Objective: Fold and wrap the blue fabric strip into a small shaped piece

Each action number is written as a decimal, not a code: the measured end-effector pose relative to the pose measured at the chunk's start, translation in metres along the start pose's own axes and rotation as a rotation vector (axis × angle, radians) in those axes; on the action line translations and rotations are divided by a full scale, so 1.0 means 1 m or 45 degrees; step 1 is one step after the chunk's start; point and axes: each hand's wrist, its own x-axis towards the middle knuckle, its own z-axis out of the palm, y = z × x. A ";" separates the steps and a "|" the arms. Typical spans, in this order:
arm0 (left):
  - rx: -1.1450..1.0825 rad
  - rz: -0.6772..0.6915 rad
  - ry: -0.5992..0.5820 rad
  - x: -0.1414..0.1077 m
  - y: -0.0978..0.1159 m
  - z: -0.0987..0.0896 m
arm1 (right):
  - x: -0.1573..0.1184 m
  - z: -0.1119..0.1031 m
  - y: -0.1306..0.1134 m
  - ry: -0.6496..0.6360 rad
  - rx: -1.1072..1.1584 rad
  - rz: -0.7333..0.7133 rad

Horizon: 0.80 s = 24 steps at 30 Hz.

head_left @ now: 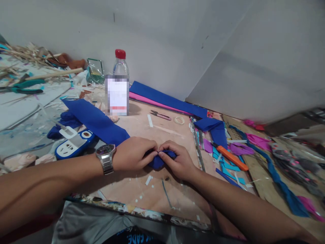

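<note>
Here, both bare hands meet over the near middle of the tabletop, bent to a small bunched piece of dark blue cloth. The left hand, with a metal wristwatch on its wrist, has its grip pinched on the cloth, thumb against curled fingers. The right hand has its grip clamped on the same cloth from the other side, thumb laid along it, and the two sets of fingertips come together at its upper edge. Behind the left wrist, a broad blue strip slants away past a power strip with a white charger plugged in; whether that strip joins the held cloth cannot be told. Farther back, a phone with a blurred-out screen stands upright before a clear bottle with a red cap. Small snips lie near a pale ring beyond the hands, while an orange-handled cutter rests among coloured scraps off to the right
</note>
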 end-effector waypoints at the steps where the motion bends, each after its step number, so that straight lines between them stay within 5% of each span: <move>1: -0.017 0.001 0.003 0.000 0.000 0.000 | 0.000 0.000 0.000 0.004 -0.007 -0.012; 10: -0.081 -0.014 0.011 0.001 0.000 0.001 | 0.000 0.000 -0.002 0.039 -0.050 -0.080; 24: 0.175 -0.033 -0.007 0.003 0.002 0.003 | 0.000 0.000 -0.002 -0.056 0.071 0.075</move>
